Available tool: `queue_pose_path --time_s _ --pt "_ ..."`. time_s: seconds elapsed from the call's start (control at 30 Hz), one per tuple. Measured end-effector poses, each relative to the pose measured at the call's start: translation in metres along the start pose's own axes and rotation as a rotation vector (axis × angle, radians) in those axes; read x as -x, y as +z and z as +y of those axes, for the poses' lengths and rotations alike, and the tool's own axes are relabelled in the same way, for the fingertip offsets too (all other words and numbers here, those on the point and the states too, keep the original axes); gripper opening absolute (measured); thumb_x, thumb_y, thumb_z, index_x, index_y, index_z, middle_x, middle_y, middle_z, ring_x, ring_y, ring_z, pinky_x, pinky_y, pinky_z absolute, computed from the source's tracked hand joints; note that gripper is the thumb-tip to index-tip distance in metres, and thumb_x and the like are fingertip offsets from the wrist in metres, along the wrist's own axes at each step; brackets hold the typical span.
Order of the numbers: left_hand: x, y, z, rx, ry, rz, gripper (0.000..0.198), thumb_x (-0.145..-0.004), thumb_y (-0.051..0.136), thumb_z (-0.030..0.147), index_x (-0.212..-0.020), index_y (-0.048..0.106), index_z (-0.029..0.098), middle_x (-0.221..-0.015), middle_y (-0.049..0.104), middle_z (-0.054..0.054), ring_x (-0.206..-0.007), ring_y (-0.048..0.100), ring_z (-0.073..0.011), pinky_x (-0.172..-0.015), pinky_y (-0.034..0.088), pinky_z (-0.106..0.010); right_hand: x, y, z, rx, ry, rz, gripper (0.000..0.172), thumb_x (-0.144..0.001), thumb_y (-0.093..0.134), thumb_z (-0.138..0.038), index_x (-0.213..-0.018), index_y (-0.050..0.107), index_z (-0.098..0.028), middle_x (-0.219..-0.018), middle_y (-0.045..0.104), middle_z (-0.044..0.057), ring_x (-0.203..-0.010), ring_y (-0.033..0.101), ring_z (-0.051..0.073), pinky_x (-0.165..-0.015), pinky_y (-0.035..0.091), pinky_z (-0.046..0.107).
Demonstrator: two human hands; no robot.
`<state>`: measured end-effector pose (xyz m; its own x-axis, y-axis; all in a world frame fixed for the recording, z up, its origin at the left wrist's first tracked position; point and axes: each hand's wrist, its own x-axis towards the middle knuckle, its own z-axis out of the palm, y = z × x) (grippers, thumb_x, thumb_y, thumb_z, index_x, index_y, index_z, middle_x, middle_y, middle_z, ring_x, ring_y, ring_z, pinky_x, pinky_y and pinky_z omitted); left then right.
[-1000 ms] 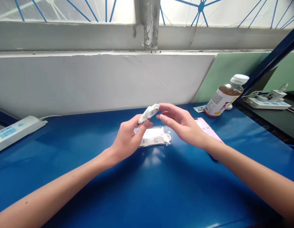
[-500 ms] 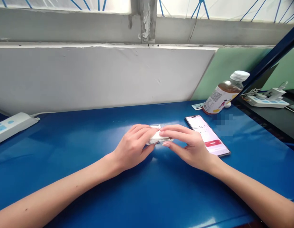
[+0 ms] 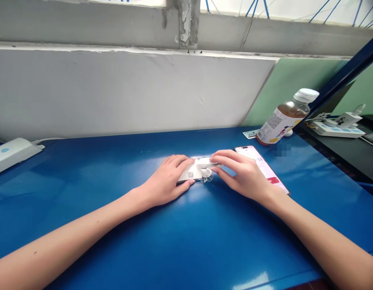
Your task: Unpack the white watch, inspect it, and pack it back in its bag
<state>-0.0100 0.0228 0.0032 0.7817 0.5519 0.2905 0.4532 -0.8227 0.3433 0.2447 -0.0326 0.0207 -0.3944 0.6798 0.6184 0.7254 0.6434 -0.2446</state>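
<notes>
Blue tabletop (image 3: pixel 174 245), glossy; pale wall (image 3: pixel 114 92), far side; bottle (image 3: pixel 279 123), far right. Left hand (image 3: pixel 166 180): grip pinching white packet (image 3: pixel 190 173). Right hand (image 3: pixel 245 171): grip pinching white piece (image 3: pixel 203 161).

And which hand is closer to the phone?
Right. The right hand is just left of the phone in this view, hiding part of it. The left hand is farther left, at the white packet.

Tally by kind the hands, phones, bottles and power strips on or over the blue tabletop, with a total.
Bare hands: 2
Dark-edged phone, pinkish lit screen: 1
Clear plastic bottle, white cap: 1
White power strip with blue panels: 1
Total: 5
</notes>
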Motion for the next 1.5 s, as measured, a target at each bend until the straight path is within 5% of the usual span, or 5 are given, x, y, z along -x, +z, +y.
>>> queue_pose_path --time_s 0.4,0.73,0.93,1.27,1.5 --pt "0.001 0.000 -0.001 0.066 -0.040 0.039 0.051 -0.095 0.059 0.032 -0.142 0.044 0.018 -0.135 0.054 -0.015 -0.123 0.053 -0.0302 -0.104 0.045 -0.048 -0.005 -0.008 0.002 -0.021 0.151 -0.071 0.011 -0.095 0.056 -0.023 -0.100 0.065 -0.021 -0.099 0.073 0.007 -0.078 0.070 0.020 -0.074 0.058 0.035" --pt "0.003 0.002 -0.003 0.092 0.012 0.061 0.050 -0.095 0.059 0.032 -0.141 0.045 0.018 -0.135 0.054 -0.017 -0.123 0.054 -0.0312 -0.103 0.047 -0.049 0.002 0.006 -0.002 -0.247 0.161 -0.144 0.024 -0.096 0.055 -0.020 -0.118 0.063 -0.021 -0.118 0.071 0.010 -0.108 0.068 0.024 -0.093 0.057 0.040" --pt "0.003 0.002 -0.002 0.127 -0.006 0.076 0.048 -0.094 0.062 0.032 -0.139 0.050 0.022 -0.133 0.057 -0.014 -0.123 0.055 -0.0307 -0.102 0.048 -0.049 0.008 0.011 -0.004 -0.092 0.091 -0.302 0.046 -0.096 0.047 -0.013 -0.141 0.049 -0.021 -0.140 0.058 0.015 -0.124 0.060 0.029 -0.100 0.055 0.050" --pt "0.002 0.000 -0.001 0.138 -0.049 0.056 0.046 -0.092 0.064 0.035 -0.134 0.054 0.018 -0.132 0.059 -0.014 -0.123 0.055 -0.0302 -0.104 0.047 -0.047 0.002 0.001 0.003 0.118 0.072 -0.288 0.028 -0.096 0.055 -0.024 -0.121 0.066 -0.018 -0.124 0.069 0.017 -0.106 0.068 0.033 -0.088 0.058 0.052" --pt "0.001 0.001 -0.002 0.156 -0.075 0.068 0.046 -0.091 0.064 0.040 -0.132 0.056 0.021 -0.131 0.060 -0.012 -0.121 0.056 -0.0300 -0.103 0.048 -0.047 0.005 0.005 0.003 -0.009 0.132 -0.269 0.020 -0.097 0.056 -0.025 -0.110 0.071 -0.023 -0.111 0.071 0.011 -0.092 0.070 0.026 -0.081 0.060 0.042"
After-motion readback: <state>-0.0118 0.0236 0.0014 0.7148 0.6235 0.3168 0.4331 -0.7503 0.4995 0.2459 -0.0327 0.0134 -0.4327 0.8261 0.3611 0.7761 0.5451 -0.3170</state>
